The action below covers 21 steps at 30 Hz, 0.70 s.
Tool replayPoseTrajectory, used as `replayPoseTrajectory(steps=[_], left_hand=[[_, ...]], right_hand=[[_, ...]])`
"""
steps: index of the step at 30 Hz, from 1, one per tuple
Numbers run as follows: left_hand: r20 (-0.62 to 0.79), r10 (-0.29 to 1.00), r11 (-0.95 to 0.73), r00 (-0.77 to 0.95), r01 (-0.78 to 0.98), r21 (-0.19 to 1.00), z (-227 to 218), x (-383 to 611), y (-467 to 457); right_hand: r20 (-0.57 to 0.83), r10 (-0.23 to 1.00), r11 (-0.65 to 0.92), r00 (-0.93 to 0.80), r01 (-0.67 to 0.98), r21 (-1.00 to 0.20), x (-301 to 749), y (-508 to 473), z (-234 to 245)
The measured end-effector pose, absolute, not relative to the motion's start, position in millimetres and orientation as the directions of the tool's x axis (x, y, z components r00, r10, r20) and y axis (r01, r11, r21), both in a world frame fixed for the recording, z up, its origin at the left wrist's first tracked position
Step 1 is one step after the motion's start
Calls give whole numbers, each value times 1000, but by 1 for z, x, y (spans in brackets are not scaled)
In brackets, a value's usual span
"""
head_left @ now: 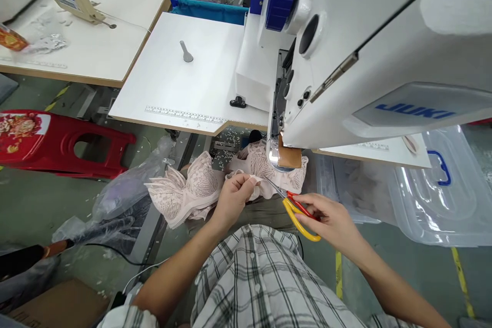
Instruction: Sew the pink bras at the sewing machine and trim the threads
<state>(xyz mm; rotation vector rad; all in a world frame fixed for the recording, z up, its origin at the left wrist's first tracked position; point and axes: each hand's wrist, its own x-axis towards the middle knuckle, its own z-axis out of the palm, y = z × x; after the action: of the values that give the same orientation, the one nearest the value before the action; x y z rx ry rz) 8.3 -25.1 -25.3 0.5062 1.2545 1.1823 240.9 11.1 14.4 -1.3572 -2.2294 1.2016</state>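
A pale pink lace bra lies across my lap and up to the sewing machine's narrow bed. My left hand pinches an edge of it between thumb and fingers. In my right hand is a pair of scissors with one red and one yellow handle. Their blades point left, with the tips at the fabric beside my left fingertips. Whether the blades are cutting, I cannot tell. Just above my hands stands the white sewing machine, its needle area hidden behind a brown plate.
A white worktable with a printed ruler extends left of the machine. A red stool and plastic bags are at the left. To the right is a clear plastic box with a lid beside it.
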Motion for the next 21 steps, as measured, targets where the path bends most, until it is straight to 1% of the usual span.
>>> replayPoseTrajectory(steps=[3, 6, 8, 10, 12, 13, 14, 15, 16, 17, 18, 19, 20, 21], left_hand=[[-467, 874, 361, -135, -463, 810, -24, 7, -25], [-474, 871, 356, -130, -498, 791, -21, 8, -24], [-470, 876, 360, -111, -497, 789, -18, 10, -23], [-467, 880, 373, -82, -488, 789, -11, 12, -21], [-476, 878, 397, -44, -489, 777, -3, 12, -18], [-489, 872, 423, -11, -485, 765, 2, 12, -17], [-506, 862, 462, 38, -470, 752, 6, 10, -15], [-524, 845, 514, 107, -435, 739, 11, 9, -14], [-541, 819, 570, 191, -376, 730, 14, 7, -12], [-558, 782, 622, 277, -292, 727, 18, 6, -10], [-573, 740, 656, 352, -189, 731, 20, 5, -9], [-588, 698, 669, 409, -78, 739, 22, 5, -8], [-601, 666, 660, 441, 27, 751, 23, 4, -7], [-605, 665, 625, 438, 118, 771, 23, 4, -8]], right_hand=[[-270, 854, 118, -445, 671, -732, 255, 17, 20], [-278, 893, 105, -354, 764, -637, 273, 47, 23], [-202, 937, 150, -286, 848, -508, 284, 77, 25], [-79, 961, 227, -265, 919, -323, 290, 106, 29], [71, 945, 327, -320, 931, -164, 290, 121, 33], [165, 921, 375, -352, 918, -131, 285, 120, 34], [249, 881, 442, -403, 888, -128, 278, 114, 35], [318, 826, 528, -465, 835, -151, 267, 103, 34], [327, 760, 636, -562, 747, -194, 254, 89, 31], [290, 656, 755, -697, 612, -236, 241, 75, 27], [238, 552, 827, -799, 488, -280, 228, 61, 22], [191, 469, 859, -862, 394, -327, 217, 50, 16], [145, 421, 862, -895, 345, -372, 209, 42, 10], [106, 424, 843, -900, 349, -410, 204, 39, 5]])
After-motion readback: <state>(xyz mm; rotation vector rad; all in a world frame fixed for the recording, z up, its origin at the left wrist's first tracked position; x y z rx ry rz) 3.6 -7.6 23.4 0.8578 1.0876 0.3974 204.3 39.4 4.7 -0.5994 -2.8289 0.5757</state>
